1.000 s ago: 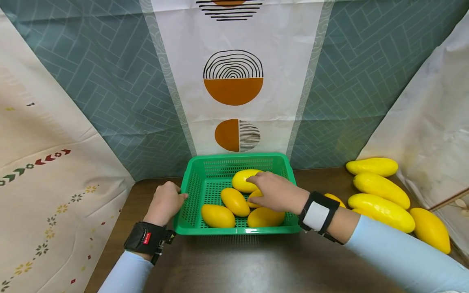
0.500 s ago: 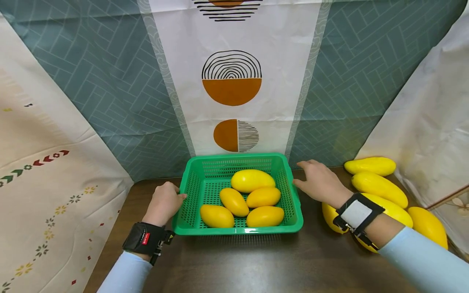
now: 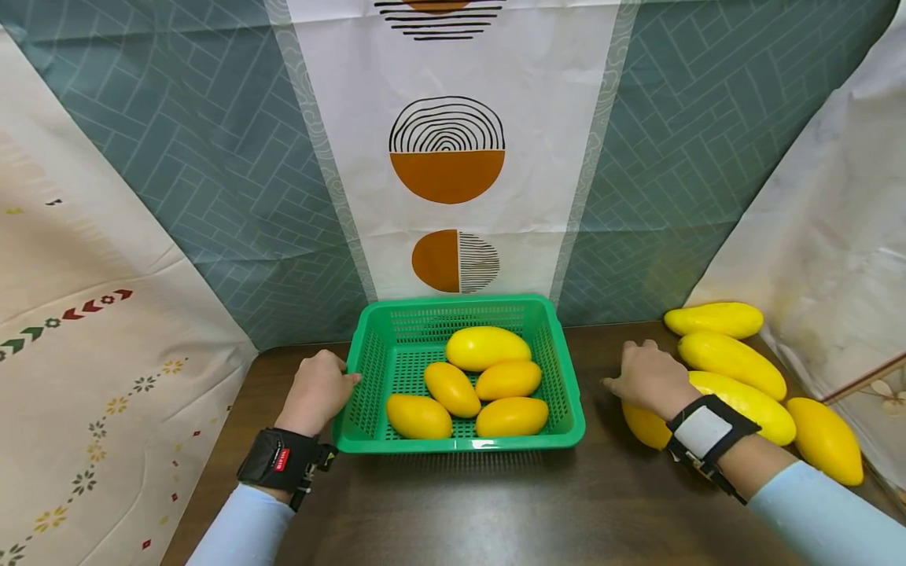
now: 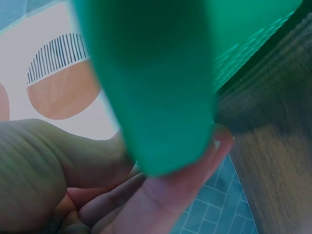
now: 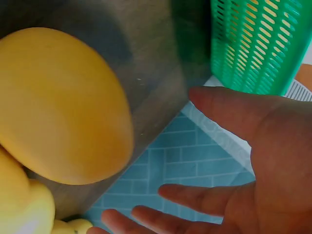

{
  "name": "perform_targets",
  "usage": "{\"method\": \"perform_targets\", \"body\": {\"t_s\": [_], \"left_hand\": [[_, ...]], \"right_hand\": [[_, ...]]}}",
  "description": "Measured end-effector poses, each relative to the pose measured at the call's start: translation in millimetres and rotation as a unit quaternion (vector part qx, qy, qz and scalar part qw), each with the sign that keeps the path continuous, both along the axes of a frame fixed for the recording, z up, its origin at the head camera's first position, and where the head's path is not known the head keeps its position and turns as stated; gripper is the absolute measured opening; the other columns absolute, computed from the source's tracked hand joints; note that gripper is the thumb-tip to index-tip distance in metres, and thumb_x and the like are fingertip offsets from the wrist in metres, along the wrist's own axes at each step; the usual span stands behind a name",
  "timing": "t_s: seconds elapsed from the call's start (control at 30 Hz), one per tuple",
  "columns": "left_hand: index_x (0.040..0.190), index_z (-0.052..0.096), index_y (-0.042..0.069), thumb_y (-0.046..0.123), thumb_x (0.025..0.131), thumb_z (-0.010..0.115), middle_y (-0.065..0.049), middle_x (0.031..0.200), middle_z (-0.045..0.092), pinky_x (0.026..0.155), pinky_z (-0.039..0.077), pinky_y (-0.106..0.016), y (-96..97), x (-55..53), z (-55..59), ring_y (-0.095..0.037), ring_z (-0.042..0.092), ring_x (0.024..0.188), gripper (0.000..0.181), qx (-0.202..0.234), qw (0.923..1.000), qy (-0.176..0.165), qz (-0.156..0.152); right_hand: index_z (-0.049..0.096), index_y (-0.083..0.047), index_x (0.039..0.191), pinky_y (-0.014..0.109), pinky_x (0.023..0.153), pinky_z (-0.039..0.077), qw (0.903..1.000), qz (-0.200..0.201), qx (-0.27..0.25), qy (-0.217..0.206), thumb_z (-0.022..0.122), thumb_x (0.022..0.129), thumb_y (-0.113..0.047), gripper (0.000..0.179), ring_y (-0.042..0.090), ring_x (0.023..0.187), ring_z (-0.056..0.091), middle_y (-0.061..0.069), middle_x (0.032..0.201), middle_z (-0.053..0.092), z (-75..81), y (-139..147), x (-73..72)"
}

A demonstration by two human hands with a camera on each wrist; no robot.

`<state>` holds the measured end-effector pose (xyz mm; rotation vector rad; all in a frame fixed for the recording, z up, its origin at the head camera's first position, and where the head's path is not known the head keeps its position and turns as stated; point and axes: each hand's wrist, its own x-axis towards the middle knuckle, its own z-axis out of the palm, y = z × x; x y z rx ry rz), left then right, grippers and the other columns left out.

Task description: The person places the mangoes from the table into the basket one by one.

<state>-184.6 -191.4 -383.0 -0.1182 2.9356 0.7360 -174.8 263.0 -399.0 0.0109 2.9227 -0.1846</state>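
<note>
My left hand (image 3: 317, 393) grips the left rim of a green perforated plastic basket (image 3: 460, 446); in the left wrist view the thumb and fingers pinch the basket's edge (image 4: 161, 122). To the basket's right, my right hand (image 3: 651, 381) hovers over a mango (image 3: 644, 428) that it partly hides. The right wrist view has this orange-yellow mango (image 5: 63, 107) apart from the spread fingers and thumb, nothing held. Inside the basket lie several yellow fruits: a larger bright yellow one (image 3: 488, 348) at the back, and mangoes (image 3: 419, 417) in front of it.
Long yellow fruits (image 3: 732, 365) and another mango (image 3: 826, 440) lie grouped at the table's right side. A dark wooden table (image 3: 453, 511) bears everything. Patterned cloth (image 3: 453, 259) hangs behind the basket, with pale cloth (image 3: 106, 354) at the left and right.
My right hand has moved from over the fruits in the basket, rightward past the rim, to the mango on the table. The left hand and the basket stay where they were.
</note>
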Motion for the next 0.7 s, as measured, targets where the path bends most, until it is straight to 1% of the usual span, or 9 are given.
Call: {"method": "perform_targets", "body": {"t_s": [0.07,0.17,0.27,0.33,0.4,0.5,0.7], "left_hand": [[0.103,0.063,-0.007,0.021,0.09,0.062,-0.011,0.076,0.058,0.049,0.048,-0.028,0.0,-0.1,-0.3,-0.016,0.056,0.059,0.031,-0.003,1.0,0.003,-0.001],[0.105,0.063,-0.007,0.022,0.089,0.062,-0.013,0.082,0.059,0.05,0.048,-0.028,-0.1,-0.5,-1.1,-0.017,0.057,0.061,0.033,-0.007,1.0,0.005,0.0],[0.106,0.063,-0.007,0.022,0.09,0.062,-0.013,0.083,0.06,0.05,0.048,-0.028,-0.2,-1.0,-1.3,-0.017,0.057,0.061,0.033,-0.007,1.0,0.003,-0.001],[0.106,0.063,-0.007,0.022,0.09,0.062,-0.013,0.083,0.059,0.05,0.048,-0.028,-0.1,-1.3,-1.3,-0.017,0.056,0.061,0.033,-0.006,1.0,0.001,-0.002],[0.106,0.063,-0.007,0.022,0.09,0.061,-0.012,0.082,0.059,0.05,0.048,-0.028,0.0,-1.2,-1.2,-0.017,0.056,0.06,0.032,-0.004,1.0,-0.001,-0.001],[0.105,0.063,-0.006,0.022,0.09,0.061,-0.012,0.08,0.058,0.049,0.048,-0.027,0.0,-0.5,-0.9,-0.017,0.056,0.06,0.032,-0.002,1.0,-0.003,-0.001],[0.107,0.062,-0.007,0.022,0.09,0.061,-0.014,0.085,0.059,0.05,0.048,-0.027,-1.3,0.8,0.7,-0.016,0.057,0.061,0.033,0.002,1.0,-0.003,-0.002]], "right_hand": [[0.047,0.012,0.109,0.044,0.055,0.048,0.9999,-0.01,0.003,0.0,0.07,0.076,-0.048,0.073,0.033,0.07,0.051,0.031,0.096,0.045,-1.7,2,3.1],[0.05,0.01,0.098,0.039,0.052,0.046,0.9997,-0.022,0.007,-0.01,0.069,0.077,-0.046,0.062,0.027,0.064,0.051,0.022,0.083,0.048,-3.2,5,7.0],[0.052,0.002,0.085,0.035,0.05,0.043,0.9989,-0.031,0.008,-0.035,0.066,0.08,-0.043,0.048,0.023,0.06,0.049,0.011,0.071,0.048,-4.8,8,10.2],[0.053,0.0,0.082,0.035,0.05,0.042,0.998,-0.033,0.009,-0.054,0.066,0.081,-0.042,0.044,0.023,0.059,0.048,0.009,0.069,0.048,-6.6,9,11.6],[0.053,-0.002,0.081,0.035,0.05,0.042,0.9973,-0.034,0.008,-0.065,0.066,0.081,-0.042,0.042,0.023,0.058,0.049,0.008,0.068,0.048,-8.9,10,12.8],[0.054,-0.001,0.083,0.035,0.05,0.043,0.997,-0.033,0.007,-0.069,0.067,0.079,-0.042,0.043,0.023,0.059,0.049,0.008,0.069,0.049,-12.7,10,13.6],[0.053,0.002,0.093,0.037,0.054,0.045,0.998,-0.008,-0.001,-0.063,0.078,0.069,-0.035,0.051,0.024,0.063,0.049,0.009,0.073,0.05,-18.2,6,15.0]]}}
